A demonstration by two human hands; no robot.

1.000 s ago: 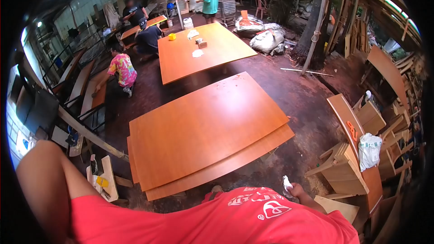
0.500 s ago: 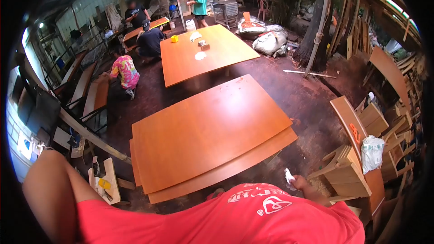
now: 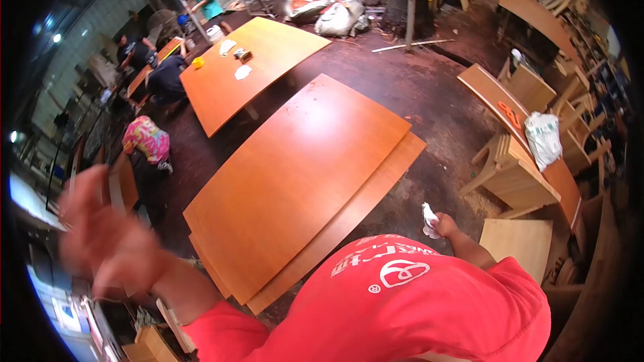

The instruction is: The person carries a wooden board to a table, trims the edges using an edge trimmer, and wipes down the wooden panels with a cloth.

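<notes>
Beside the lower right edge of the panels, my right hand [image 3: 444,224] is closed around a crumpled white cloth [image 3: 429,218]. My left hand [image 3: 114,241] is raised at the left, smeared by motion, so its fingers cannot be made out. Between my hands lie two stacked orange-brown wooden panels [image 3: 302,181], the top one glossy and offset so that the lower one's edge shows. Neither hand touches them.
Behind stands another orange-brown panel [image 3: 255,67] bearing a yellow item [image 3: 198,62] and white cloths. Several people are at the upper left. Wooden furniture parts [image 3: 513,177] and a white plastic bag [image 3: 543,139] stand right. A tree trunk [image 3: 406,0] rises behind.
My left arm has swung up and across into view at the left. The view has turned and tilted, shifting the panels leftward. My right hand still holds the white cloth.
</notes>
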